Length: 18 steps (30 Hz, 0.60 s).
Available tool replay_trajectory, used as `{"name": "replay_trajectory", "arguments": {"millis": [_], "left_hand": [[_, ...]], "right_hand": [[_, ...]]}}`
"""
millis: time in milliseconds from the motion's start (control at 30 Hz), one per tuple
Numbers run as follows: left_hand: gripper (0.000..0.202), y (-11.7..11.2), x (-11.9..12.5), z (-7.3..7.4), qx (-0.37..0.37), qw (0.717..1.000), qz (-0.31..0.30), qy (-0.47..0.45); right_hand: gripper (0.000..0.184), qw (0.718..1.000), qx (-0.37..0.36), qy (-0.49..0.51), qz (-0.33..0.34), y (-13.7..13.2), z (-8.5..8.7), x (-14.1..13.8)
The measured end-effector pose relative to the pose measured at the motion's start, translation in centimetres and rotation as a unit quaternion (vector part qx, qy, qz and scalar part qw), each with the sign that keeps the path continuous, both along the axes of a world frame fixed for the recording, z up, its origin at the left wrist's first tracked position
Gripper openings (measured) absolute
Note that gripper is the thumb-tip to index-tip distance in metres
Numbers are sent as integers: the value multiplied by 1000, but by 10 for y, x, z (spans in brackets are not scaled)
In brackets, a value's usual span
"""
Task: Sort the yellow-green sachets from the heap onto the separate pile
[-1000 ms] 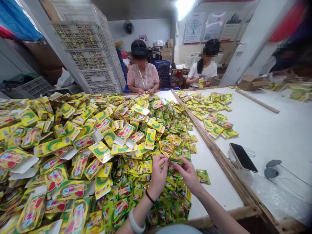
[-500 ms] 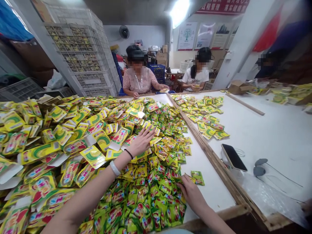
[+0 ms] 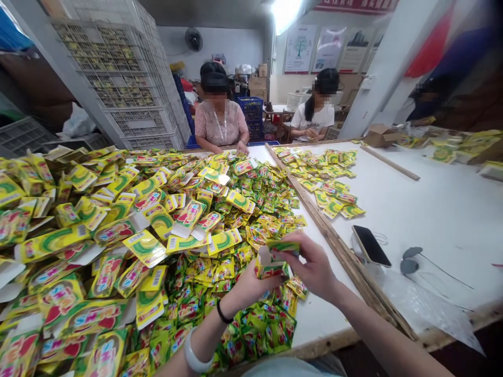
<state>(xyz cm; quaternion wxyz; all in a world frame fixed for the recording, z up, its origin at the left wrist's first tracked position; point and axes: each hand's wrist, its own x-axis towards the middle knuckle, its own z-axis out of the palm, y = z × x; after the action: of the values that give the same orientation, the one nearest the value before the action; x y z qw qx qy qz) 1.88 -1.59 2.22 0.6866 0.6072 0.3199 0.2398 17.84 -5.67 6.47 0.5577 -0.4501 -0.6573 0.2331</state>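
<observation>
My left hand (image 3: pixel 245 285) grips a small yellow-green carton (image 3: pixel 268 268) with its white flap open, held above the heap. My right hand (image 3: pixel 312 264) pinches a green sachet (image 3: pixel 283 245) at the carton's open end. Under both hands lies a heap of small green and yellow sachets (image 3: pixel 251 319). To the left spreads a large pile of flat yellow cartons (image 3: pixel 98 235) with white flaps. A dark band and a pale bangle sit on my left wrist.
A wooden rail (image 3: pixel 330 235) splits the white table (image 3: pixel 432 209). A phone (image 3: pixel 370 245) and cable lie right of it, more sachets (image 3: pixel 326 178) farther back. Two people sit at the far edge. Stacked white crates (image 3: pixel 118 89) stand at back left.
My left hand came back from the carton pile holding a carton. My right hand rose from the sachet heap with a sachet and met it.
</observation>
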Motion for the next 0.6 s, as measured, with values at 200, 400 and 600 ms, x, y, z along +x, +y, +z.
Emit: {"name": "replay_trajectory", "arguments": {"millis": [200, 400, 600], "left_hand": [[18, -7, -2, -11, 128, 990, -5, 60], [14, -19, -1, -29, 17, 997, -63, 30], [24, -32, -10, -43, -87, 985, -126, 78]], "right_hand": [[21, 947, -134, -277, 94, -11, 8, 1], [15, 964, -169, -184, 95, -29, -4, 10], [23, 970, -192, -141, 46, -56, -53, 2]]}}
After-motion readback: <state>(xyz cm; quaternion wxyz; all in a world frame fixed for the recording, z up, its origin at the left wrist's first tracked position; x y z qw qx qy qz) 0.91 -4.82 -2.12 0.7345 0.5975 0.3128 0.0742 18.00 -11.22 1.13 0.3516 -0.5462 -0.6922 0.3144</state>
